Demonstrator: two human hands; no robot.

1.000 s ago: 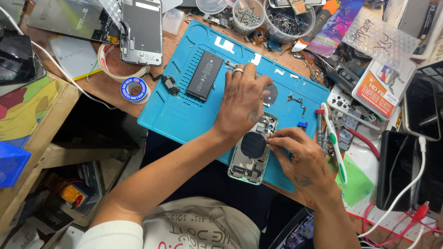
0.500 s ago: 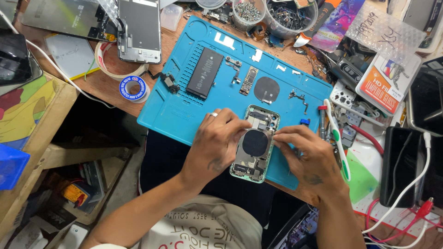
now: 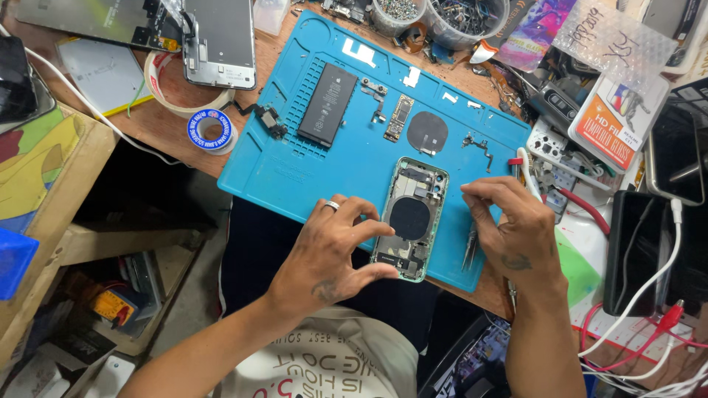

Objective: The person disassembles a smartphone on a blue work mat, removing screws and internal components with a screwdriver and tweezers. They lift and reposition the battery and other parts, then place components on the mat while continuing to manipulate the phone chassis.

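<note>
Far left: cardboard box edge (image 3: 51, 184) and a blue bin corner (image 3: 13, 262) sat below the bench level.
Bench, upper left: phone screen (image 3: 220, 40) lay face down on the wood, w/ a tape roll (image 3: 211, 130) just below it and a wider ring of pale tape (image 3: 171, 96) between them.
Mat: blue work mat (image 3: 295, 169) covered the bench centre; its near edge overhung toward the person.
Mat, upper area: black battery (image 3: 327, 104) lay flat in the ribbed section; small circuit board (image 3: 399, 118) to its right; round black coil (image 3: 427, 133) right of that. All apart from each other.
Left hand (image 3: 328, 254): ringed, fingers spread, thumb and forefinger touching the left long edge of the phone frame (image 3: 410, 219). Not closed around it.
Phone frame: opened, green-rimmed, internals up, dark disc in its middle; lay on the mat's near edge, btwn both hands.
Tweezers (image 3: 470, 247): on the mat, just right of the frame, partly under the right hand.
Right hand (image 3: 516, 228): fingertips pinched together above the mat, right of the frame; cannot tell if sth tiny was gripped.
Far right: white cable (image 3: 649, 276) and dark phone (image 3: 630, 250) on the bench.
</note>
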